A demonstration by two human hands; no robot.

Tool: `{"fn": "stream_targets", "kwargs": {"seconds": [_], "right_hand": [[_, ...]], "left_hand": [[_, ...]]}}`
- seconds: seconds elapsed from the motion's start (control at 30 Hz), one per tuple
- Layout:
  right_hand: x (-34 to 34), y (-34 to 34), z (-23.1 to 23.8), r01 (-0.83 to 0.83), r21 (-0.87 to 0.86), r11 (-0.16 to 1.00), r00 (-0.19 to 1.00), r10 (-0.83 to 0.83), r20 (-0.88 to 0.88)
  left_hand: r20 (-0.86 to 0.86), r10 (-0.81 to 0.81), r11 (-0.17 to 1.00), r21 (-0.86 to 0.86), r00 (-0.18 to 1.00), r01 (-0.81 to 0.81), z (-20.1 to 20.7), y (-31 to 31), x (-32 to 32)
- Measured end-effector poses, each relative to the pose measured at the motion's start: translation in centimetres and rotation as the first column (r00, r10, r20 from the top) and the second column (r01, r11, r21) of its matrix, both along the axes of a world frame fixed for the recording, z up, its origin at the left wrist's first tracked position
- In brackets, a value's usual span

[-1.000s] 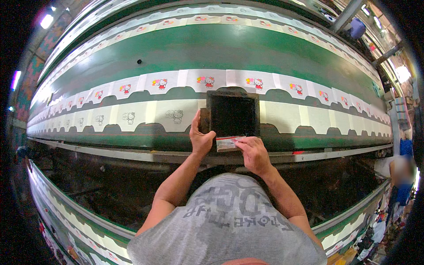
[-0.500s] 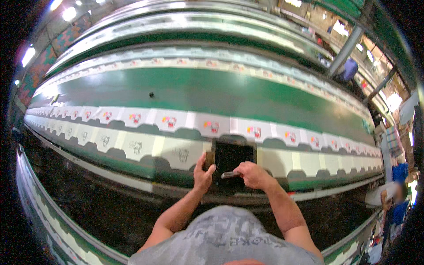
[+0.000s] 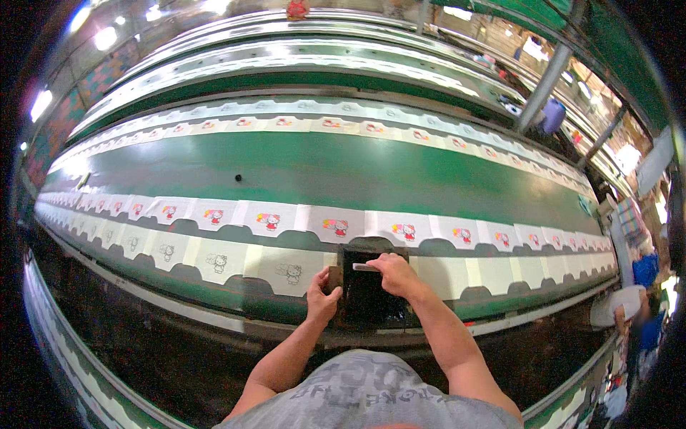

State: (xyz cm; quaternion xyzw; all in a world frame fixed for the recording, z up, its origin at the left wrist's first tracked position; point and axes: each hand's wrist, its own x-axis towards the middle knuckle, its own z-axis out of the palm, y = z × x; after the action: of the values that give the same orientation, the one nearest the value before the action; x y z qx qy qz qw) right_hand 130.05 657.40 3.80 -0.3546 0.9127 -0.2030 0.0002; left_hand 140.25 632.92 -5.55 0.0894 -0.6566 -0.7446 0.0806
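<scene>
A dark screen-printing frame (image 3: 375, 304) lies across the near row of pale fabric pieces (image 3: 457, 277), close to the table's front edge. Its left side is gripped by my left hand (image 3: 323, 294), fingers behind and thumb in front. My right hand (image 3: 394, 274) is closed around a light-edged squeegee (image 3: 366, 267) inside the frame, near its far end. Left of the frame, a fabric piece (image 3: 291, 275) bears a black outline of a cartoon cat. Behind it runs a row of white pieces with red, pink and yellow prints (image 3: 336, 228). Whatever lies beneath the frame is hidden.
The long green table (image 3: 314, 171) carries more printed rows along its far side. A small dark round object (image 3: 238, 178) sits on its surface. Other long tables (image 3: 286, 50) stretch beyond. At the right are a metal post (image 3: 547, 86) and another person (image 3: 622, 304).
My right hand has pushed the squeegee away from me, from the middle of the frame toward its far end. My left hand keeps its hold on the frame's side. The head view has shifted slightly.
</scene>
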Motion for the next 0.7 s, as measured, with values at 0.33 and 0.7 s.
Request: {"fn": "stream_targets", "kwargs": {"seconds": [0.33,0.7], "right_hand": [[12.4,0.3,0.6,-0.044,0.017,0.999,0.999,0.044,-0.003],[13.3,0.3,0.9,-0.007,-0.01,1.0,0.994,0.008,0.106]], "left_hand": [[-0.029,0.015,0.999,0.033,0.999,-0.014,-1.3,-0.1,-1.0],[-0.085,0.104,0.961,-0.25,0.991,-0.122,0.0,2.0,0.8]]}}
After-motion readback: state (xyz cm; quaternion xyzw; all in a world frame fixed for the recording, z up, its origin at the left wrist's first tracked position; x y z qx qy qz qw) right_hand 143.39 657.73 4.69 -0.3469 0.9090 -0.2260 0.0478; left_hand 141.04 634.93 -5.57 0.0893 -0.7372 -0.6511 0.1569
